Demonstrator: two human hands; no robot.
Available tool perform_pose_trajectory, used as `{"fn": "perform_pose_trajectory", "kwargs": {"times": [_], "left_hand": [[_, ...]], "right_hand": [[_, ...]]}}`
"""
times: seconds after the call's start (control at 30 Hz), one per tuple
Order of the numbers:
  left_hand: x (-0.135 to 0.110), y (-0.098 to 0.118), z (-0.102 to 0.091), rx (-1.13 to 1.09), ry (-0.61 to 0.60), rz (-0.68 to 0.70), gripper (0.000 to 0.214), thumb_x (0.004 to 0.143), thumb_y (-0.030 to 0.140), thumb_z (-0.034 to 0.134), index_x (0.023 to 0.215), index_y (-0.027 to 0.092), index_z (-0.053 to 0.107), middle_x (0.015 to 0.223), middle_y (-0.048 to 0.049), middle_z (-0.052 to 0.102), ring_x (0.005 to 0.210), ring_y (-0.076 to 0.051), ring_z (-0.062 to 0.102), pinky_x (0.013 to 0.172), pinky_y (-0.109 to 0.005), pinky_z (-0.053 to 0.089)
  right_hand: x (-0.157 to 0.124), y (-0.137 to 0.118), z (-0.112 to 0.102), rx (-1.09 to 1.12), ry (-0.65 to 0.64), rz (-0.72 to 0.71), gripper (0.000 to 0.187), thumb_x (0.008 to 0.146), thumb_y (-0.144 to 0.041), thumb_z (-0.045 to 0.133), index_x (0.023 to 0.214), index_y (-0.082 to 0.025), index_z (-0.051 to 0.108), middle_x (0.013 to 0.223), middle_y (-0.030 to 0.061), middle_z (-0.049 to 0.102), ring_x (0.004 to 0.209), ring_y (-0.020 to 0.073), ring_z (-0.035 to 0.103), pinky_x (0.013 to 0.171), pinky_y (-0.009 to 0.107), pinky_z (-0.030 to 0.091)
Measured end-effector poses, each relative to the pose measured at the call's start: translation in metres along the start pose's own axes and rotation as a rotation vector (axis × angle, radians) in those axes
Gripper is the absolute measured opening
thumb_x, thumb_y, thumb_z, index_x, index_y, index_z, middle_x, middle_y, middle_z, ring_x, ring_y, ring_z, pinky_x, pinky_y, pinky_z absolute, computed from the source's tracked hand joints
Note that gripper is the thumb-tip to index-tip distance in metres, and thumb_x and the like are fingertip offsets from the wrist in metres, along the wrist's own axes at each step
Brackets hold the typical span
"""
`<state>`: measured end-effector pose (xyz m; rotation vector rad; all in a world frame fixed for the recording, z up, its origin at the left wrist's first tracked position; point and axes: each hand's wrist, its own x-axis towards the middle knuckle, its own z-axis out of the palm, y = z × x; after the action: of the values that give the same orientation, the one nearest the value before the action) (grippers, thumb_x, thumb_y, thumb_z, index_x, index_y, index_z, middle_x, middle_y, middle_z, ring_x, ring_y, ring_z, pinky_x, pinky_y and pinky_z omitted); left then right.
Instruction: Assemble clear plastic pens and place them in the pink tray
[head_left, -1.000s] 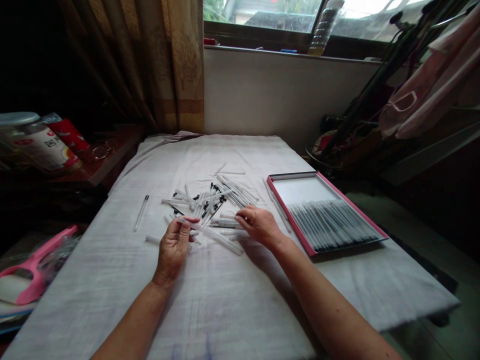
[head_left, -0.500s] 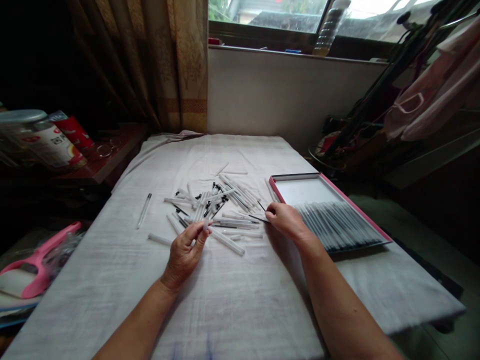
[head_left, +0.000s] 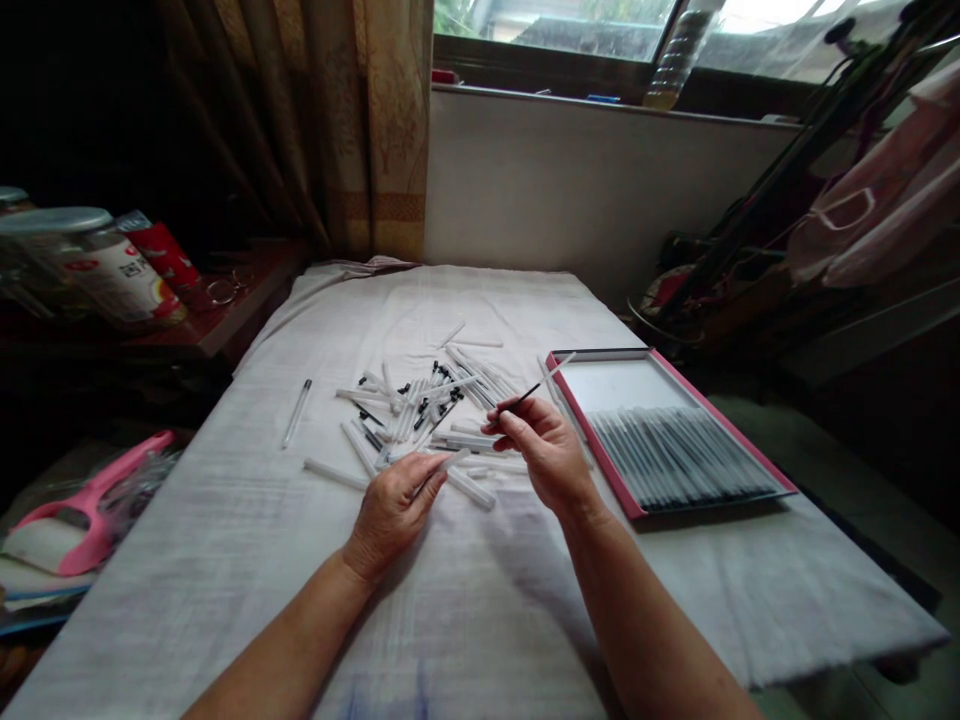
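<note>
My left hand (head_left: pixel 401 505) is closed on a translucent white pen barrel (head_left: pixel 456 459), whose end sticks out past the fingertips. To its right, my right hand (head_left: pixel 541 445) pinches a pen refill (head_left: pixel 544 380), a thin stick with a dark part near the fingers and a pale part pointing up and right. Beneath and beyond both hands lies a loose pile of pen parts (head_left: pixel 409 405): clear barrels, black caps and dark-filled refills. An assembled-looking pen (head_left: pixel 297 413) lies alone at the left. On the right, an open pink-edged box (head_left: pixel 615 470) holds a row of pens (head_left: pixel 686 455).
A white cloth (head_left: pixel 247 560) covers the table. At the left, a side table carries a lidded plastic jar (head_left: pixel 112 270); below it is a pink tape dispenser (head_left: pixel 90 510). A curtain (head_left: pixel 390 130) hangs at the back. A bottle (head_left: pixel 679 60) stands on the windowsill.
My right hand has moved up and left from beside the box, lifting the refill off the table. My left hand has turned slightly and shifted right with the barrel. The view has shifted slightly.
</note>
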<state>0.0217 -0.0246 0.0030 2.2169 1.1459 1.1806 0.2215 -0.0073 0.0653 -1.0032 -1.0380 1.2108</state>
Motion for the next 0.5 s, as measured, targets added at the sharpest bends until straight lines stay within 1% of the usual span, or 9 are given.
{"fn": "perform_pose_trajectory", "kwargs": {"times": [0.13,0.4,0.5], "left_hand": [[0.0,0.0,0.0,0.015,0.001,-0.003,0.026,0.095,0.028,0.052,0.113,0.022,0.069,0.104,-0.0074,0.074,0.097,-0.019,0.069,0.088,-0.031,0.054],[0.001,0.003,-0.001,0.023,0.001,0.01,0.026,0.095,0.028,0.051,0.113,0.022,0.069,0.102,-0.0067,0.074,0.095,-0.019,0.069,0.087,-0.03,0.055],[0.001,0.003,-0.001,0.02,0.0,0.003,0.026,0.095,0.028,0.051,0.113,0.022,0.069,0.103,-0.0071,0.074,0.096,-0.019,0.069,0.088,-0.031,0.055]], "right_hand": [[-0.006,0.009,0.008,0.025,-0.031,0.003,0.031,0.07,-0.043,0.075,0.087,-0.02,0.062,0.081,0.0014,0.07,0.069,0.014,0.068,0.057,0.024,0.055],[-0.012,0.016,0.012,-0.052,-0.11,-0.016,0.027,0.076,-0.043,0.071,0.09,-0.021,0.064,0.08,0.0014,0.069,0.074,0.015,0.067,0.062,0.026,0.056],[-0.015,0.02,0.012,-0.101,-0.132,-0.05,0.023,0.078,-0.042,0.07,0.089,-0.021,0.065,0.081,0.0014,0.069,0.073,0.0142,0.065,0.062,0.026,0.055]]}}
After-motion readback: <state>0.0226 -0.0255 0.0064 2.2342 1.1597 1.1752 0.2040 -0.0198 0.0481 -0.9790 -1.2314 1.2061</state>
